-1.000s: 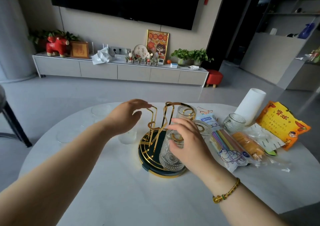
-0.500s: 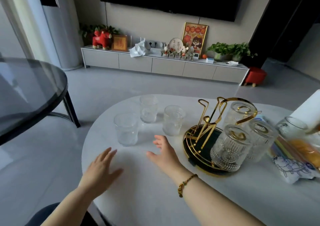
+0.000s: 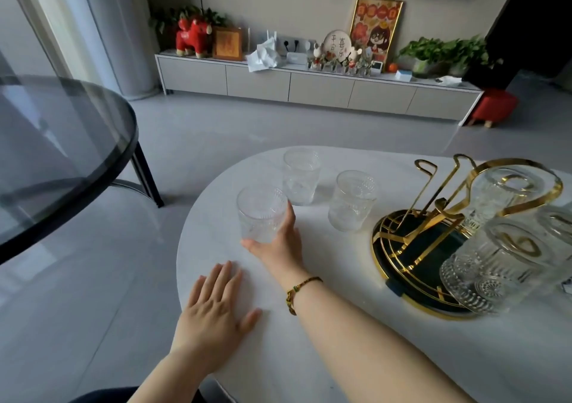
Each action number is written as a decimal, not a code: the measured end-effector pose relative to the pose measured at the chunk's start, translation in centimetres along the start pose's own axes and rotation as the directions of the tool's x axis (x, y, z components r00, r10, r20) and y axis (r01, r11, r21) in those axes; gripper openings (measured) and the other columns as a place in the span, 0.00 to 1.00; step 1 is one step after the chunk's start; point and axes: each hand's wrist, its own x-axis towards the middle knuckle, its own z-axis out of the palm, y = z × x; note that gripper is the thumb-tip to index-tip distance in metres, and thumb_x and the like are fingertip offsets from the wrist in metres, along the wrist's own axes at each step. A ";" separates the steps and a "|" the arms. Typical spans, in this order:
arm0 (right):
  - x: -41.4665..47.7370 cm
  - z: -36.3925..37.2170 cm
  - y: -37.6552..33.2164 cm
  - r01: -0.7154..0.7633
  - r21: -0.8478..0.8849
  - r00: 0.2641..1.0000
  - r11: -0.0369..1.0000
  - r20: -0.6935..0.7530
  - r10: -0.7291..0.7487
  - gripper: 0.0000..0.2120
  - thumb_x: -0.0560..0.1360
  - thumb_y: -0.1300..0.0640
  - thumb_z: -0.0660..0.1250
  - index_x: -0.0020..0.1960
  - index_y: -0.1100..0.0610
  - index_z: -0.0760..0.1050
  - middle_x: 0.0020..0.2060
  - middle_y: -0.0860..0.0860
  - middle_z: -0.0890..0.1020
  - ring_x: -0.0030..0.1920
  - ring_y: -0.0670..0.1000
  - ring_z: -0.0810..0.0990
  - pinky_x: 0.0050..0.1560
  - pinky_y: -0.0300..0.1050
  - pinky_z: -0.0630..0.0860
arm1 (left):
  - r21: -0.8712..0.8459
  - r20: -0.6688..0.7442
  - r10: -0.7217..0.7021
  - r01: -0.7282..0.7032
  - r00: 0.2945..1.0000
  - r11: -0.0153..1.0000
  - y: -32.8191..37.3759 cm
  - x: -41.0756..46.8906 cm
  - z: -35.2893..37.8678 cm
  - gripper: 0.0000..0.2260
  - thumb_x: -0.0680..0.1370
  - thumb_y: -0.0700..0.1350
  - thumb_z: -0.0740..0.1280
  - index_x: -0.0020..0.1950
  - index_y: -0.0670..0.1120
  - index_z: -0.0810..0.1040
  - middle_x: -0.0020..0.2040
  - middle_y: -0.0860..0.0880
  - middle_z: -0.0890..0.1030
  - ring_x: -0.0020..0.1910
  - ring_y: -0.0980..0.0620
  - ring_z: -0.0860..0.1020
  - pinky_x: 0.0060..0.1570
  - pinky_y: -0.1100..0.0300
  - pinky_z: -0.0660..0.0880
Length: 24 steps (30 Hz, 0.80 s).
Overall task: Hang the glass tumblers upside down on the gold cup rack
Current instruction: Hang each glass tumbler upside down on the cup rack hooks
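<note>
At the far left stands a round dark glass table point(image 3: 62, 142) on the grey floor, apart from the white marble worktop point(image 3: 309, 340) that fills the lower right. The left hand point(image 3: 213, 313) lies flat on the worktop's near left edge, palm down, fingers spread and holding nothing. Just beyond it, the right hand point(image 3: 278, 244), with a braided bracelet point(image 3: 298, 292) on its wrist, wraps around the lower side of an upright glass tumbler point(image 3: 261, 214), thumb at the base and fingers on the far side. Two more upright tumblers stand on the worktop to the right: one farther back point(image 3: 301, 176) and one point(image 3: 353, 201) just beside the gold cup rack point(image 3: 433, 217). The rack has a round dark tray base with a gold rim and slanted gold prongs. On its right side three tumblers point(image 3: 489, 263) hang upside down over prongs, partly cut off by the picture's edge. Along the back wall runs a low cabinet point(image 3: 309, 84) with ornaments and plants.
</note>
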 end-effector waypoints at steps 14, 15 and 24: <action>-2.9 -7.8 -3.4 0.069 0.236 0.998 0.969 -0.013 -0.067 0.34 0.62 0.59 0.74 0.60 0.51 0.58 0.49 0.38 0.69 0.51 0.41 0.69 0.49 0.32 0.66 | 0.048 0.139 -0.019 0.012 0.990 0.999 0.2 -0.2 -0.4 0.58 0.46 0.72 0.18 0.71 0.51 0.44 0.75 0.52 0.44 0.74 0.52 0.42 0.72 0.55 0.38; -3.3 -9.3 -4.0 0.088 0.229 0.996 0.969 -0.015 -0.087 0.33 0.62 0.59 0.74 0.58 0.50 0.58 0.48 0.37 0.69 0.50 0.40 0.70 0.46 0.29 0.67 | 0.039 0.158 -0.015 0.009 0.987 0.999 0.2 -0.2 -0.7 0.55 0.50 0.75 0.22 0.71 0.51 0.44 0.75 0.54 0.44 0.74 0.52 0.42 0.72 0.54 0.40; -5.9 -24.4 -8.7 0.241 0.175 0.969 0.955 -0.097 -0.227 0.30 0.62 0.56 0.74 0.58 0.49 0.62 0.48 0.39 0.73 0.47 0.35 0.72 0.37 0.24 0.71 | -0.291 -0.079 0.136 -0.153 0.988 0.944 7.5 1.1 -5.6 0.17 0.76 0.48 0.60 0.65 0.50 0.65 0.68 0.51 0.69 0.65 0.50 0.68 0.63 0.58 0.63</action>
